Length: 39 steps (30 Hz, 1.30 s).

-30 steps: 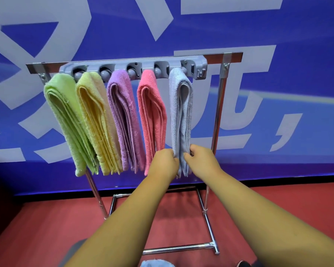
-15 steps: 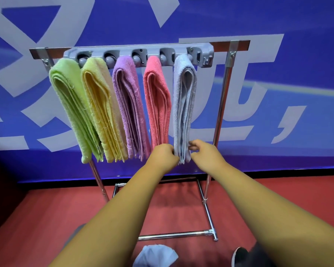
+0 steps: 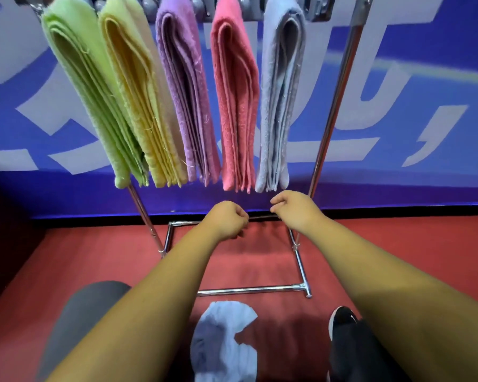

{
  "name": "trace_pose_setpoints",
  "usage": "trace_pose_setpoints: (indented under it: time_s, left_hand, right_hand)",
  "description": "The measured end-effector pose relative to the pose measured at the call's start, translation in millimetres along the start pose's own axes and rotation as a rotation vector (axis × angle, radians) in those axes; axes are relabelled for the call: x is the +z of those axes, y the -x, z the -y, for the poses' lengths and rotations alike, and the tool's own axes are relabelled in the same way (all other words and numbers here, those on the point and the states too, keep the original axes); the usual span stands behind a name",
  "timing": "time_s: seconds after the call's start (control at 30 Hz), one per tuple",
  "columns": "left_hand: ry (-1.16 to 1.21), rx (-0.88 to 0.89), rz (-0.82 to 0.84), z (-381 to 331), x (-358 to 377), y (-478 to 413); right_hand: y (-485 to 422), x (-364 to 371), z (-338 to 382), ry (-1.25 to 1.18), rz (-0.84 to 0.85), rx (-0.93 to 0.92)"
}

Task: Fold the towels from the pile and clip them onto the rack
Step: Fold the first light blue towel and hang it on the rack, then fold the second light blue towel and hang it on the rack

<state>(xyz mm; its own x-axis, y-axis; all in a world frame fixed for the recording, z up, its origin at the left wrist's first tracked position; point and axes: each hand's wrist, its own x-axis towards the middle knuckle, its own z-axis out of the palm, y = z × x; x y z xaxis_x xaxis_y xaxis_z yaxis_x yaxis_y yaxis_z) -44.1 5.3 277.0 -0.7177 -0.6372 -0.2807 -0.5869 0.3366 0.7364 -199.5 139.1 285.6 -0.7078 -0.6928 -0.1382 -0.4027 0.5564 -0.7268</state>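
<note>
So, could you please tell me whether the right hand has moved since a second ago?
Yes, downward: the right hand has let go of the pale blue towel and now sits just below its lower edge, apart.

— What can't you make out?
— The clip bar [image 3: 316, 11] is cut by the top edge, so I can't see the clips gripping.
— And lower down?
— The pale towel [image 3: 226, 340] runs off the bottom edge.

Event or demo space: huge blue printed banner [image 3: 431, 64], red carpet floor [image 3: 260, 260], freestanding chrome rack [image 3: 334, 106].
</note>
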Motion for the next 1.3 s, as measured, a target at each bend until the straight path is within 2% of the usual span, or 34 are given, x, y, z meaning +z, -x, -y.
trace_pose_setpoints:
  time_s: [0.13,0.4,0.57,0.7,0.8,1.0,1.07,1.17,1.23,1.3]
  left_hand:
    - [0.021,-0.057,0.059,32,22,-10]
    - [0.044,-0.224,0.244,116,74,-39]
    - [-0.047,-0.368,0.405,187,109,-65]
    - [-0.086,-0.501,0.454,245,133,-67]
    - [-0.254,-0.554,0.49,286,152,-62]
    - [-0.572,-0.292,0.552,335,204,-51]
    - [-0.623,-0.343,0.564,366,218,-50]
    - [-0.652,-0.317,0.482,414,239,-58]
    - [-0.641,-0.361,0.531,407,232,-56]
    - [-0.544,-0.393,0.481,399,224,-53]
  right_hand:
    - [-5,32,-21,0.015,0.076,0.027]
    - [-21,129,-86,0.035,0.332,0.173]
    - [-23,189,-121,0.185,0.531,0.271]
    - [-22,235,-149,0.201,0.631,0.36]
    - [-17,259,-165,0.25,0.704,0.384]
    - [3,298,-208,0.344,0.829,0.461]
    - [6,302,-214,0.335,0.845,0.458]
    - [8,310,-229,0.322,0.764,0.526]
    - [7,319,-244,0.37,0.764,0.515]
    - [6,322,-244,0.395,0.782,0.509]
